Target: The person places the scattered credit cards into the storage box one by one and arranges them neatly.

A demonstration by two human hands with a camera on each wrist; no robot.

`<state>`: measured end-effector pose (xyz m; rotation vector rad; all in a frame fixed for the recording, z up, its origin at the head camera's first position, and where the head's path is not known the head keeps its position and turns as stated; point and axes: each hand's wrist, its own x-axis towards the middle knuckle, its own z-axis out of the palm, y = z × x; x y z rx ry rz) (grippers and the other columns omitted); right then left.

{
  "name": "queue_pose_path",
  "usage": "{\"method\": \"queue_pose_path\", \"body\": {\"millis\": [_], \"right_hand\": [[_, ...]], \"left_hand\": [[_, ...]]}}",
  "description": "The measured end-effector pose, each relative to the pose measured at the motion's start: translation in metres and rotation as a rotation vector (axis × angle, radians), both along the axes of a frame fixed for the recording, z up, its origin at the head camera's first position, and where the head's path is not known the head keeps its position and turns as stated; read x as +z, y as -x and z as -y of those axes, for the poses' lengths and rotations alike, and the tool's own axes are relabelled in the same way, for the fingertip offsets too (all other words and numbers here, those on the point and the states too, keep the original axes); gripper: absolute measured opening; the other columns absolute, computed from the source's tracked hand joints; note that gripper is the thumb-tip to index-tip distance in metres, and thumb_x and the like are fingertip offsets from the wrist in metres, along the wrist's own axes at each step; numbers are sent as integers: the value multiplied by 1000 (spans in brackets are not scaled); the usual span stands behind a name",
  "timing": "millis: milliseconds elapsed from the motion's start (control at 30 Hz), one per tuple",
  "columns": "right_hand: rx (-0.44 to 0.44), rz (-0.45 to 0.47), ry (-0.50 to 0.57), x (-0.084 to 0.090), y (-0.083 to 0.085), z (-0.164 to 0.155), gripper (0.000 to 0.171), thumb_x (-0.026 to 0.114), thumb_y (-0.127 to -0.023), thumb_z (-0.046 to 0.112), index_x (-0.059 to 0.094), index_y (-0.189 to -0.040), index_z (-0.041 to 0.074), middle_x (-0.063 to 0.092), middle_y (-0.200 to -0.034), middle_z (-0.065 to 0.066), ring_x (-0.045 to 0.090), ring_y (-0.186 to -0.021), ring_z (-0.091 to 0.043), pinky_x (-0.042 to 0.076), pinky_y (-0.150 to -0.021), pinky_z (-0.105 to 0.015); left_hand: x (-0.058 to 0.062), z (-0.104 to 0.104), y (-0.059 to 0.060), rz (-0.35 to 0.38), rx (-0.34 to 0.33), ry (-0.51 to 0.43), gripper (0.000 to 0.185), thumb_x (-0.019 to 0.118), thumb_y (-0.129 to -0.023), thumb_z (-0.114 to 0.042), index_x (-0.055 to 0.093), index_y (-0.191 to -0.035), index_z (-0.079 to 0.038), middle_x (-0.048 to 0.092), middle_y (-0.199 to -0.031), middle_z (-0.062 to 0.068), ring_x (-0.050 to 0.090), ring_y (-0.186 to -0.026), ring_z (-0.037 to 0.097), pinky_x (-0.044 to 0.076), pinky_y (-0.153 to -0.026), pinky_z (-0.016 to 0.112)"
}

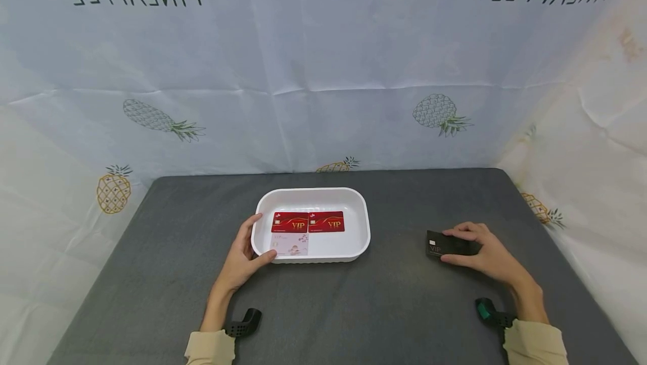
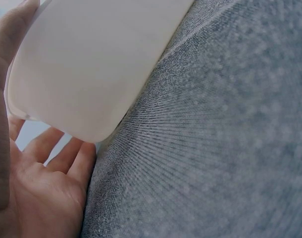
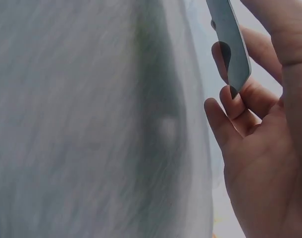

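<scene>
A white plastic tray (image 1: 317, 259) stands on the dark cloth-covered table, left of centre. Inside lie two red VIP cards (image 1: 290, 223) side by side, with a pale pink VIP card (image 1: 290, 244) in front of the left one. My left hand (image 1: 246, 256) grips the tray's left end, thumb at the front corner and fingers along the side. Over to the right, a black VIP card (image 1: 453, 245) is pinched between the thumb and fingers of my right hand (image 1: 486, 254). From the right wrist, the black card (image 3: 232, 44) shows nearly edge-on.
The grey tablecloth (image 1: 374, 309) covers the tabletop, whose far edge meets a white curtain (image 1: 313, 129) printed with pineapples. Similar white fabric hangs at both sides. A dark wrist-worn device (image 1: 245, 323) sits at the left wrist, another (image 1: 492, 313) at the right.
</scene>
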<state>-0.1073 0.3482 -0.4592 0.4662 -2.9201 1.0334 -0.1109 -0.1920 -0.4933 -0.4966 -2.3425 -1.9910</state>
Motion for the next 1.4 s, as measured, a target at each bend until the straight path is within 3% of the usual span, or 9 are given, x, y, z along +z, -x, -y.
{"method": "queue_pose_path", "body": {"millis": [300,667,900,1133,1400], "right_hand": [[40,-15,59,18,15,32,54,88,-80,22,70,-130,12,58,-120,-5,36,-112,0,41,-88,-56],[143,-61,137,43,46,93,54,89,-78,19,72,-128,8,61,-116,-6,40,-114,-19,38,-96,-55],[197,-63,188,53,58,135,52,90,-76,17,74,-125,8,62,-115,-6,41,-112,-20,39,-96,-51],[239,-19,195,55,64,174,52,90,-77,23,74,-125,11,62,-118,-7,42,-117,-25,40,-99,-55],[293,1,218,44,70,207,55,92,-76,24,74,-125,10,64,-121,-8,43,-114,-23,44,-97,-58]], "left_hand": [[-1,0,0,0,8,9,88,74,-85,7,25,-157,-2,47,-145,27,60,-114,10,53,-88,16],[-1,1,1,12,16,15,88,75,-85,6,25,-158,-4,45,-147,27,59,-115,13,52,-89,15],[-1,0,0,7,11,12,88,75,-85,6,25,-158,-3,45,-147,27,59,-116,13,52,-89,15],[-1,1,1,0,-1,0,88,74,-85,7,24,-158,-1,45,-146,27,60,-116,13,52,-89,15],[-1,0,0,4,3,-1,88,74,-85,7,25,-157,-2,46,-146,27,59,-115,12,52,-88,16]]}}
